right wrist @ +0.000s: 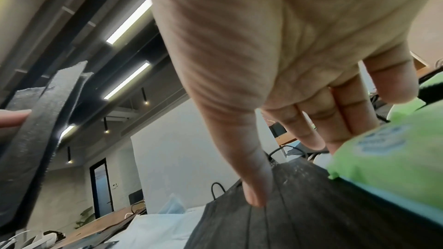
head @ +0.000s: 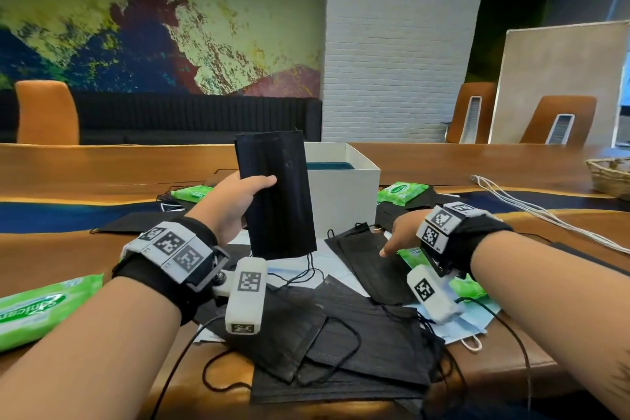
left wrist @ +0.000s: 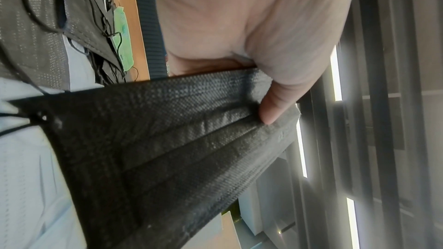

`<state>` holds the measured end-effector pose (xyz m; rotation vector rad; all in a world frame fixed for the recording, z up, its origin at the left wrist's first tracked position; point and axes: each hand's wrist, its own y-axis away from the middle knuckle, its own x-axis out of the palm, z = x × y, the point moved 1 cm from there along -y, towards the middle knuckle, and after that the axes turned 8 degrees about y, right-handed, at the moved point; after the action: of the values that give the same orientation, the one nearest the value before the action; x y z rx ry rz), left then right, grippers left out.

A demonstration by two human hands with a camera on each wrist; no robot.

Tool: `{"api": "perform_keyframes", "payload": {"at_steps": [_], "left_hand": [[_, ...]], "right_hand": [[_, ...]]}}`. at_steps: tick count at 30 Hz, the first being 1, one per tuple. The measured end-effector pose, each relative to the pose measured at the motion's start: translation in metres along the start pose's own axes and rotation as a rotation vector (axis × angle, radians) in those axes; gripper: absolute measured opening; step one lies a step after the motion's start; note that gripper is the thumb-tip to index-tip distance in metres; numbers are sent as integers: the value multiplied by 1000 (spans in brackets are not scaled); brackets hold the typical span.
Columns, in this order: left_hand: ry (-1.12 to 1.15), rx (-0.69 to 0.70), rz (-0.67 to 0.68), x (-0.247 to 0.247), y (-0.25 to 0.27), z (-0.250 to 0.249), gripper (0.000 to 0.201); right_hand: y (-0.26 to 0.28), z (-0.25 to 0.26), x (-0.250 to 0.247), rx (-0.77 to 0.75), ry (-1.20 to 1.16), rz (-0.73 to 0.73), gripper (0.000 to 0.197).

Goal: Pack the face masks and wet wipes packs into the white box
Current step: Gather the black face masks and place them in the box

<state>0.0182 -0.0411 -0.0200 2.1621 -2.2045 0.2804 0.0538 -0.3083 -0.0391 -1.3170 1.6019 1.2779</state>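
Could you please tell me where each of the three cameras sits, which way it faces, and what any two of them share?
Head: worn on the head, looks forward and down over the wooden table at the open white cardboard box; both forearms show.
Left wrist: along the left hand, which pinches a pleated black face mask; ceiling lights behind.
Right wrist: along the right hand, fingers straight, thumb on a flat black mask beside a green wet wipes pack.
Shared: all three show the raised mask.

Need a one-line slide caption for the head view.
Left hand holds a black mask up before the white box; right hand touches another mask.
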Motion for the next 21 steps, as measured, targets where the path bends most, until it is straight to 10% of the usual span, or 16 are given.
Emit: {"api": "perform_keyframes", "payload": {"at_steps": [21], "left_hand": [[51,-11,-17,-23,-1,9,37]], "right_hand": [[-19,3,-2,-95,-537,-241,29]]}}
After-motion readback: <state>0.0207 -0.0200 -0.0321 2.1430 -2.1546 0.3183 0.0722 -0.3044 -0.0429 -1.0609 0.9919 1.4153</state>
